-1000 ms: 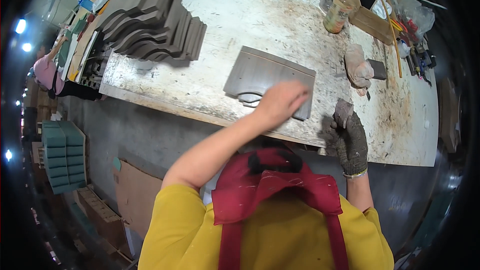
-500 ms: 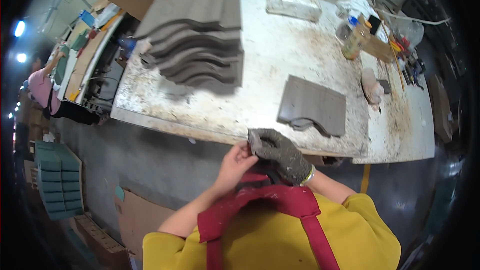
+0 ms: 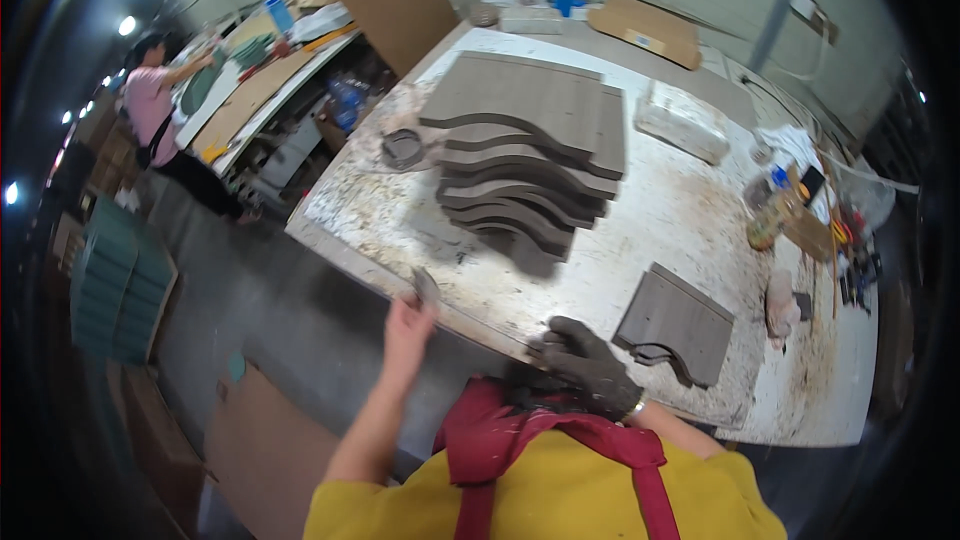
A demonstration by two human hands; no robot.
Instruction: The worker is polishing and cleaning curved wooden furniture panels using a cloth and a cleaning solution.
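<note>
Near the front edge of the table, my bare left hand point(image 3: 407, 330) pinches a small, thin grey piece point(image 3: 427, 287) whose kind I cannot make out. My right hand point(image 3: 590, 368), in a dark, stained work glove, hovers at the table edge with its fingers loosely bent and apart. To its right lie grey-brown foam-like slabs point(image 3: 680, 320) with a wavy front edge. Farther off, directly ahead, rises a staggered stack of similar wavy-edged slabs point(image 3: 515, 90). Left of that stack rests a dark ring-shaped thing point(image 3: 403, 148).
A white wrapped block point(image 3: 683, 120) sits at the back of the stained white table point(image 3: 350, 205). Bottles point(image 3: 770, 220), bags and tools crowd the right side. On the left, a person point(image 3: 160, 120) stands at another bench. Cardboard point(image 3: 265, 440) and green stacked pieces point(image 3: 120, 275) are on the floor.
My hands have come apart: the left moved left and forward over the table edge with the small grey piece, and the right stayed near the edge. The view has swung left.
</note>
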